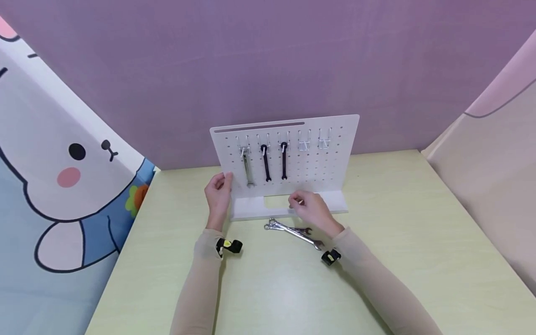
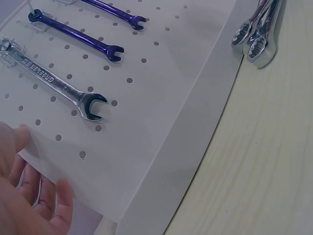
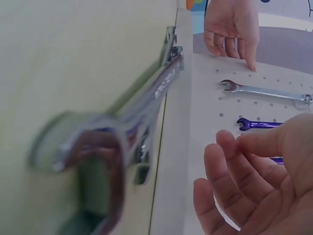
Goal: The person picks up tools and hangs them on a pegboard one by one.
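Note:
A white pegboard (image 1: 310,172) stands upright on its base. On its clear hooks hang a silver wrench (image 2: 54,81) and two dark purple wrenches, the left one (image 1: 265,163) next to the other (image 1: 284,160). My left hand (image 1: 218,195) holds the board's left edge, thumb (image 2: 19,138) on the front and fingers behind. My right hand (image 1: 311,209) hovers over the base, its fingers (image 3: 217,166) loosely curled with nothing in them. Below it, silver wrenches (image 1: 293,230) lie crossed on the table, close by the base; one looms blurred in the right wrist view.
Two clear hooks (image 1: 314,143) at the board's right carry nothing. The base has a rectangular cutout. Behind the pale wood table (image 1: 268,288) hangs a purple cloth (image 1: 268,70); a cartoon-print cloth (image 1: 37,153) hangs at the left.

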`<state>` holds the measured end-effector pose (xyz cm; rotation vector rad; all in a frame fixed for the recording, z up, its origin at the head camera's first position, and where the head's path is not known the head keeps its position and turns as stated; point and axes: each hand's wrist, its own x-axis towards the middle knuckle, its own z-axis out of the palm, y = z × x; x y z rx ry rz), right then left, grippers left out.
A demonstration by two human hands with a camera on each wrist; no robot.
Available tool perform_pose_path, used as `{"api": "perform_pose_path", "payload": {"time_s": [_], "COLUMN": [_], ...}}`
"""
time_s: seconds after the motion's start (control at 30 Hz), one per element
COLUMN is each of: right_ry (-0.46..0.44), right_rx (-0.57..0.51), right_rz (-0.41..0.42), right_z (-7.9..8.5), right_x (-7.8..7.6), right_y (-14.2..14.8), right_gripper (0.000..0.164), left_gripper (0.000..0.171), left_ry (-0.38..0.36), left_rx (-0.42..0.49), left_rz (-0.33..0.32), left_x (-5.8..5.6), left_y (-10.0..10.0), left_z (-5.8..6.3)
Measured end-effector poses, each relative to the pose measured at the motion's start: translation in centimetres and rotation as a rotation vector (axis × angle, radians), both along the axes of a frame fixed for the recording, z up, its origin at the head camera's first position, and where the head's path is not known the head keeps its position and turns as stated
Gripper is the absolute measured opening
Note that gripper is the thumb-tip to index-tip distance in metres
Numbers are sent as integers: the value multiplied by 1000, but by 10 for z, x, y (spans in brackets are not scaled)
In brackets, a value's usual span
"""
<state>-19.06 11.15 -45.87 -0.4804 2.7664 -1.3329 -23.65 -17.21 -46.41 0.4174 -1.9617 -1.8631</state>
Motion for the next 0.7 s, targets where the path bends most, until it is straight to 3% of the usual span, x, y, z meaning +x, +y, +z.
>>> {"api": "perform_pose_path", "payload": {"time_s": [0.2, 0.53, 0.7], "right_ry": [-62, -56, -54], "right_rx": [46, 130, 98], "right_rz": [10, 78, 84], "right_z": [-1, -8, -12], "right_x": [6, 15, 17], "right_y": [5, 6, 6], "right_gripper": [23, 25, 33], "left_gripper": [28, 30, 31], "left_ry": [-5, -4, -8], "left_rx": [0, -2, -7], "left_rz": [12, 8, 3], "left_x": [0, 1, 2], "left_y": [0, 1, 1], "left_z": [0, 2, 3]}}
